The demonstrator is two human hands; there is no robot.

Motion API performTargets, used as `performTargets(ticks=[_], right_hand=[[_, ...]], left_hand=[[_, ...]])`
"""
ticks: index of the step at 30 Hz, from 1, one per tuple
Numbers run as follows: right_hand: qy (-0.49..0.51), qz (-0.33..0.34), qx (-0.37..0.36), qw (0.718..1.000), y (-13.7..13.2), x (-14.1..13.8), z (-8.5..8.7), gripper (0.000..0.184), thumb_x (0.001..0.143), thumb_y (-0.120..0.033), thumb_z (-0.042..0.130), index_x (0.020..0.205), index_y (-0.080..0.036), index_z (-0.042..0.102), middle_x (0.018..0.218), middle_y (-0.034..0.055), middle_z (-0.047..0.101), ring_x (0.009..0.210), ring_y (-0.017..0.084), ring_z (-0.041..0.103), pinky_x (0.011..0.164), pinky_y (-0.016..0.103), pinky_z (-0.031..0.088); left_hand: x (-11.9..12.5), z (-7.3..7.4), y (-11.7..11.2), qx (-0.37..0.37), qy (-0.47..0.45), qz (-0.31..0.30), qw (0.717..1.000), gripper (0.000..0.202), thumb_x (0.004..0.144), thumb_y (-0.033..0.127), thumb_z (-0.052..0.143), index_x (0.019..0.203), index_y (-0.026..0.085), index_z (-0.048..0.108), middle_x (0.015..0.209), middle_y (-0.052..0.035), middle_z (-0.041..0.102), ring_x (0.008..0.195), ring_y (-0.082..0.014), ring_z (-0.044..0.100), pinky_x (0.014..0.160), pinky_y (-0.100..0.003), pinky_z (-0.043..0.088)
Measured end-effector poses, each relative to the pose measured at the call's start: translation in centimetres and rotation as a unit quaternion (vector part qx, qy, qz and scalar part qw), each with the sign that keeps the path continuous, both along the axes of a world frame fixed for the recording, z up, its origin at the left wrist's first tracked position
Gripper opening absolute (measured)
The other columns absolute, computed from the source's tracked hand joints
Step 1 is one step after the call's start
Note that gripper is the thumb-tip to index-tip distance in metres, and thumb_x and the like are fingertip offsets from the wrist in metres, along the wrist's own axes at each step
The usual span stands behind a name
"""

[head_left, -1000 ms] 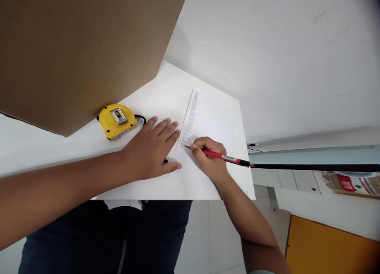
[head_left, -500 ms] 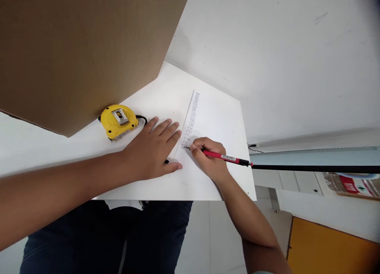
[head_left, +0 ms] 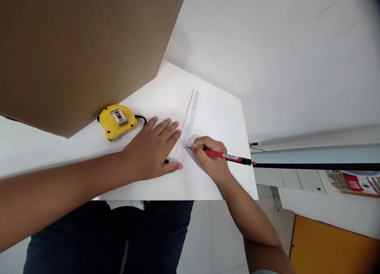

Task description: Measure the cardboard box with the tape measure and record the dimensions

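Note:
My right hand [head_left: 209,157] is closed round a red pen [head_left: 227,156], whose tip touches a white sheet of paper [head_left: 213,119] just below a column of small handwritten figures [head_left: 191,117]. Flat on the table lies my left hand [head_left: 151,149], fingers stretched out, pressing on the sheet's left edge. A small dark object shows under its thumb. A yellow tape measure [head_left: 117,121] with a black strap rests just left of my left fingertips.
A large brown cardboard sheet [head_left: 80,48] stands over the back left of the white table [head_left: 166,92]. A white wall [head_left: 282,56] rises behind. At the right are a black bar [head_left: 314,166], a white ledge and an orange panel [head_left: 335,250].
The pen tip has shifted slightly right along the bottom line of writing. My left hand stays flat in place.

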State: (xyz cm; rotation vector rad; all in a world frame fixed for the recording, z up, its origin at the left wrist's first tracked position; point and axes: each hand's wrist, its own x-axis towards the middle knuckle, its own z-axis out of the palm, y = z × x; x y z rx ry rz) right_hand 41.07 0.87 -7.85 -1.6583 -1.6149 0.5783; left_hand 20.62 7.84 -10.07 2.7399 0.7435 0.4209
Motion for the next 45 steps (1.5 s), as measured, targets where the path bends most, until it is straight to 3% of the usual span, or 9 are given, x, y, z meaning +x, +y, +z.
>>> performTargets(ticks=[9, 21, 29, 32, 35, 36, 39, 42, 45], right_hand=[[0.001, -0.011, 0.007, 1.0, 0.0, 0.1, -0.1, 0.016, 0.08, -0.019, 0.057, 0.065, -0.023, 0.056, 0.054, -0.006, 0.05, 0.049, 0.012, 0.045, 0.049, 0.026, 0.038], [0.002, 0.027, 0.018, 0.999, -0.1, 0.0, -0.1, 0.017, 0.08, -0.018, 0.057, 0.064, -0.023, 0.056, 0.054, -0.0057, 0.051, 0.05, 0.012, 0.046, 0.05, 0.026, 0.038], [0.012, -0.012, 0.001, 1.0, 0.0, 0.2, -0.5, 0.016, 0.081, -0.018, 0.057, 0.065, -0.022, 0.055, 0.055, -0.0071, 0.049, 0.051, 0.011, 0.045, 0.051, 0.025, 0.038], [0.045, -0.054, 0.021, 0.997, 0.0, 0.2, -1.3, 0.016, 0.085, -0.029, 0.061, 0.071, -0.022, 0.058, 0.057, -0.0068, 0.05, 0.052, 0.012, 0.047, 0.053, 0.025, 0.041], [0.04, -0.123, 0.081, 0.988, 0.0, 0.9, -2.0, 0.022, 0.087, -0.044, 0.063, 0.092, -0.022, 0.064, 0.069, -0.0027, 0.062, 0.062, 0.016, 0.059, 0.061, 0.029, 0.049], [0.015, -0.143, 0.091, 0.985, 0.1, 1.5, -2.1, 0.03, 0.086, -0.048, 0.063, 0.1, -0.022, 0.066, 0.074, -0.0005, 0.066, 0.067, 0.018, 0.063, 0.066, 0.031, 0.051], [-0.125, -0.203, 0.076, 0.968, 0.6, 3.7, -1.9, 0.039, 0.087, -0.056, 0.057, 0.099, -0.02, 0.068, 0.096, 0.0083, 0.074, 0.087, 0.024, 0.069, 0.08, 0.036, 0.054], [-0.189, -0.243, 0.028, 0.951, 1.2, 5.6, -2.0, 0.045, 0.093, -0.049, 0.046, 0.12, -0.017, 0.064, 0.104, 0.0117, 0.073, 0.087, 0.026, 0.069, 0.077, 0.038, 0.054], [-0.214, -0.244, -0.02, 0.946, 1.6, 6.1, -2.4, 0.041, 0.094, -0.035, 0.042, 0.123, -0.016, 0.063, 0.112, 0.0136, 0.071, 0.092, 0.027, 0.068, 0.077, 0.039, 0.052]], left_hand=[[0.0, 0.0, -0.1, 0.01, 0.017, -0.003, 1.0, 0.08, 0.093, 0.065, 0.047, 0.149, 0.007, 0.044, 0.161, -0.0193, 0.034, 0.152, -0.0356, 0.026, 0.125, -0.054, 0.012], [-0.1, 0.2, -0.1, 0.003, 0.035, 0.0, 0.999, 0.081, 0.093, 0.067, 0.045, 0.15, 0.009, 0.042, 0.163, -0.0181, 0.032, 0.153, -0.0341, 0.024, 0.125, -0.052, 0.009], [0.1, 0.0, 0.2, -0.014, 0.031, -0.004, 0.999, 0.082, 0.092, 0.067, 0.046, 0.15, 0.009, 0.042, 0.163, -0.0186, 0.032, 0.153, -0.0351, 0.023, 0.125, -0.054, 0.008], [0.0, -0.3, 0.1, -0.016, 0.019, 0.005, 1.0, 0.082, 0.091, 0.068, 0.049, 0.149, 0.011, 0.043, 0.163, -0.0185, 0.032, 0.153, -0.0354, 0.024, 0.125, -0.053, 0.007], [-0.2, -0.2, 0.0, -0.031, 0.026, 0.005, 0.999, 0.084, 0.088, 0.069, 0.052, 0.148, 0.011, 0.043, 0.162, -0.0201, 0.033, 0.152, -0.037, 0.025, 0.124, -0.055, 0.009], [-0.3, -0.1, -0.1, -0.037, 0.031, 0.004, 0.999, 0.084, 0.088, 0.069, 0.053, 0.148, 0.01, 0.043, 0.162, -0.0205, 0.033, 0.152, -0.0374, 0.025, 0.124, -0.055, 0.01], [-0.6, 0.4, 0.0, -0.054, 0.042, 0.002, 0.998, 0.085, 0.089, 0.069, 0.052, 0.149, 0.01, 0.042, 0.162, -0.0208, 0.032, 0.152, -0.0376, 0.024, 0.123, -0.056, 0.013], [-1.0, 0.5, 0.0, -0.057, 0.05, 0.0, 0.997, 0.086, 0.089, 0.07, 0.051, 0.15, 0.01, 0.04, 0.163, -0.0208, 0.03, 0.153, -0.0373, 0.023, 0.123, -0.056, 0.014], [-1.1, 0.3, -0.1, -0.044, 0.043, 0.002, 0.998, 0.081, 0.091, 0.069, 0.048, 0.148, 0.012, 0.043, 0.162, -0.0204, 0.032, 0.153, -0.0369, 0.024, 0.122, -0.056, 0.016]])
